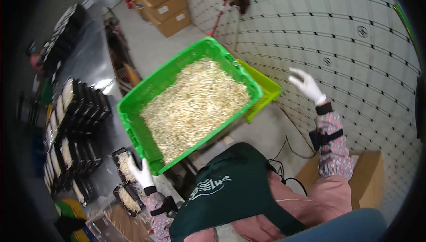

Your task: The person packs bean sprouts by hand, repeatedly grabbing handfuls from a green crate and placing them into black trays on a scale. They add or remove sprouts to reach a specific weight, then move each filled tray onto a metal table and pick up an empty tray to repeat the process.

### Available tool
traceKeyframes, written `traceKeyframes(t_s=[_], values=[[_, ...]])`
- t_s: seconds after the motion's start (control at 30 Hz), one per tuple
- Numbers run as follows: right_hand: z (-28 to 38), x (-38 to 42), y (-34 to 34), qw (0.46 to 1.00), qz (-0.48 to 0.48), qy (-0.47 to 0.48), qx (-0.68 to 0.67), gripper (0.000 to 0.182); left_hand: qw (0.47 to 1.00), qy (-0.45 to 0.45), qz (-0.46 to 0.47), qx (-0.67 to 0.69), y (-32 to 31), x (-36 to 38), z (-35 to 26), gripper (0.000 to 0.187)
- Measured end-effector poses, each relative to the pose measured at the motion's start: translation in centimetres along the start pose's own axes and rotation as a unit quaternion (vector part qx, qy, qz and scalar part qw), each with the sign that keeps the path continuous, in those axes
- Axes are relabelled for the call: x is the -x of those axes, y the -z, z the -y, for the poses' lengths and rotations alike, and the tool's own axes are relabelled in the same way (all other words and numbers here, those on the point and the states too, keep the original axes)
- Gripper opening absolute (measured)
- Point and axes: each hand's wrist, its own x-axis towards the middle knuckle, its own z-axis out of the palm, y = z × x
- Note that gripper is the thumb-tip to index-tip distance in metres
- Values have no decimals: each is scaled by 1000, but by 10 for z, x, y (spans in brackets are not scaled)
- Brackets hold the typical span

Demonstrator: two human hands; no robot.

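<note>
A bright green crate (133, 104) full of pale bean sprouts (195, 104) stands in front of me, over a yellow-green crate (266, 93). My left hand (143, 174), in a white glove, grips the near corner of the green crate. My right hand (306, 84), also gloved in white, is raised in the air to the right of the crates, fingers spread, holding nothing. I wear a dark green apron (230, 188) and floral sleeves.
Black trays of sprouts (73, 122) are stacked on a metal table (91, 60) at left; two more filled trays (124, 180) lie near my left hand. Cardboard boxes (166, 2) stand at the back, one box (368, 177) at right. A tiled wall (346, 42) is to the right.
</note>
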Motion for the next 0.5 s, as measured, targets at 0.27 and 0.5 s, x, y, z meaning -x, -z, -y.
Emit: traceKeyframes(t_s=[0.27, 0.5], values=[[-8, -67, -159, 990, -29, -81, -112, 81, 991, 126, 29, 34, -31, 9, -19, 72], [-24, -97, -202, 993, 34, -108, 41, 84, 990, 138, -25, 31, -40, 13, -2, 59]])
